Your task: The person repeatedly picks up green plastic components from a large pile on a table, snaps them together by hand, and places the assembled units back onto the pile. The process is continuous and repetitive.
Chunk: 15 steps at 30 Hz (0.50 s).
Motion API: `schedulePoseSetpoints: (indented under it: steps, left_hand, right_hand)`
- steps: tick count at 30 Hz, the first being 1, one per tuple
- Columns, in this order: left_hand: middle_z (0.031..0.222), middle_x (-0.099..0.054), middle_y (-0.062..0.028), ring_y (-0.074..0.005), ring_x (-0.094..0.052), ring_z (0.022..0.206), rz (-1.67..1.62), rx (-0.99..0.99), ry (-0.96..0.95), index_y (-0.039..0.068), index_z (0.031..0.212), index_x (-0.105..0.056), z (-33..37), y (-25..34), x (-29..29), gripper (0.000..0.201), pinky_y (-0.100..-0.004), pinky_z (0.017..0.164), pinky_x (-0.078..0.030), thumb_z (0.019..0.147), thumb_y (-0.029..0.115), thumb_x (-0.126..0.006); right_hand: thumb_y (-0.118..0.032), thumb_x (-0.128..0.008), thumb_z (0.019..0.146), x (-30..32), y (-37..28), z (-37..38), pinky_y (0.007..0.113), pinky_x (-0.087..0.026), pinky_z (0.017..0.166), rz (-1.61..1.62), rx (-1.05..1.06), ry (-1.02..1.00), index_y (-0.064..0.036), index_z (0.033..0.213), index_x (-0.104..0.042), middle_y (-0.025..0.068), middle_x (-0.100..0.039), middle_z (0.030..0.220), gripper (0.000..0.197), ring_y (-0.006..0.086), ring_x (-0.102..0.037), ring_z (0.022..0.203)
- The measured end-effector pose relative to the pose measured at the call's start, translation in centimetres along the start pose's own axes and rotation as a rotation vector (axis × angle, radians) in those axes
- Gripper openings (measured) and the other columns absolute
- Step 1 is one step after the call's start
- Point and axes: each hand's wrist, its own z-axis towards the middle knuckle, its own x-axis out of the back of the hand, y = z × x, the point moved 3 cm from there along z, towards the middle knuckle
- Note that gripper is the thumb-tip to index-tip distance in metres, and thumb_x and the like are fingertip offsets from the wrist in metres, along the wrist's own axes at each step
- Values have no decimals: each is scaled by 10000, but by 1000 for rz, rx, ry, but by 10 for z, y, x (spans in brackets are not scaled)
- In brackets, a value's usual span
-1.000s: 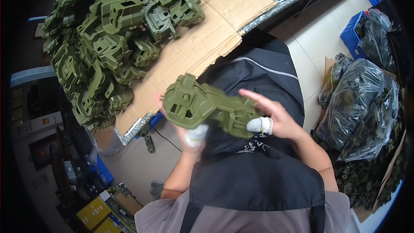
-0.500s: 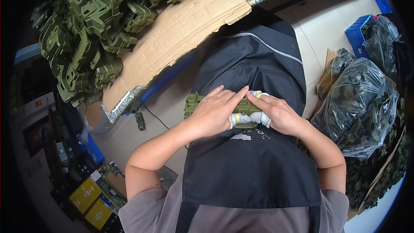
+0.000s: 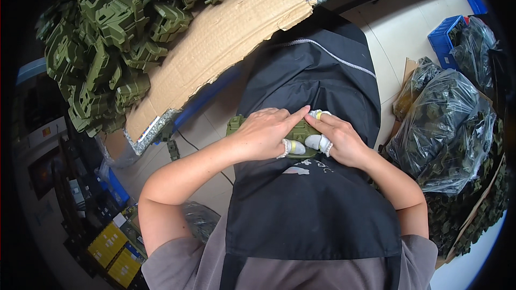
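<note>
An olive-green moulded plastic part (image 3: 235,123), shaped somewhat like a toy vehicle body, rests on the black apron (image 3: 317,209) over my lap. From the left, my left hand (image 3: 263,133) wraps over it, fingers across the top and thumb along the near side. My right hand (image 3: 341,138) grips the other end, and the index fingertips of both hands nearly meet above it. White cloth finger covers with yellow bands sit on both thumbs and on a right finger. Most of the part's middle is hidden under my hands.
Similar green parts (image 3: 115,21) lie heaped on the cardboard-covered table (image 3: 231,35) at upper left. Clear plastic bags (image 3: 441,123) of dark green pieces and a blue crate (image 3: 446,40) stand on the right. Yellow boxes (image 3: 110,244) sit at lower left.
Both hands and the plastic part have shifted slightly left. The thumbs, close together before, are now a little apart, and my left elbow has swung outward.
</note>
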Motion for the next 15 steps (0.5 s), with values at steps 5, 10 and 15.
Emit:
schedulePoseSetpoints:
  steps: [5, 10, 15]
  left_hand:
    - [855, -562, -164, -337, -565, 866, -57, 25, 22, 78, 1342, -401, 3, -6, -10, 706, -417, 817, -438, 656, 10, -555]
    - [818, -538, -147, -319, -561, 838, -104, -1, 38, 96, 1364, -379, 7, -12, -16, 789, -433, 919, -373, 599, -15, -537]
    - [835, -525, -146, -313, -536, 852, -100, 66, -70, 88, 1352, -397, 12, -8, -9, 733, -443, 960, -334, 644, 16, -574]
  right_hand:
    - [70, -517, 698, -3, 2, -1, 389, -426, 878, 207, -21, 53, 63, 1235, -479, 192, -542, 1024, 539, 352, -535, 990]
    - [86, -488, 686, -5, 14, 6, 403, -418, 878, 263, -22, 18, 44, 1222, -494, 198, -544, 1041, 537, 367, -537, 978]
    - [50, -537, 695, -8, 23, 10, 377, -425, 868, 294, -57, -15, 24, 1197, -526, 198, -571, 1035, 503, 356, -553, 981]
